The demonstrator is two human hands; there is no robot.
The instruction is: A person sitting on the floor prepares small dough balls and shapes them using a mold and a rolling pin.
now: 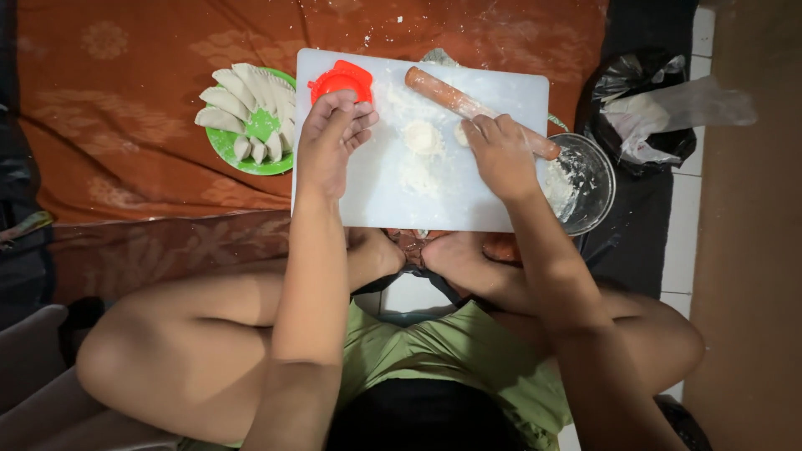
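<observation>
A red round plastic dumpling press (341,81) lies at the far left corner of the white rectangular cutting board (376,192) under the left hand (328,142), fingers curled closed on it, while the right hand (501,154) grips a brown wooden rolling pin (447,96) beside a small floured dough disc (423,136), with a green round plate (225,146) of folded dumplings (238,100) to the left.

light: soft, even, indoor; shadows: faint; focus: slightly soft; edges: dim

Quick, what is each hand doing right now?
Left hand: fingers curled on the red mould; a firm grip cannot be told.
Right hand: lying over the rolling pin, fingers bent; grip cannot be told.
</observation>
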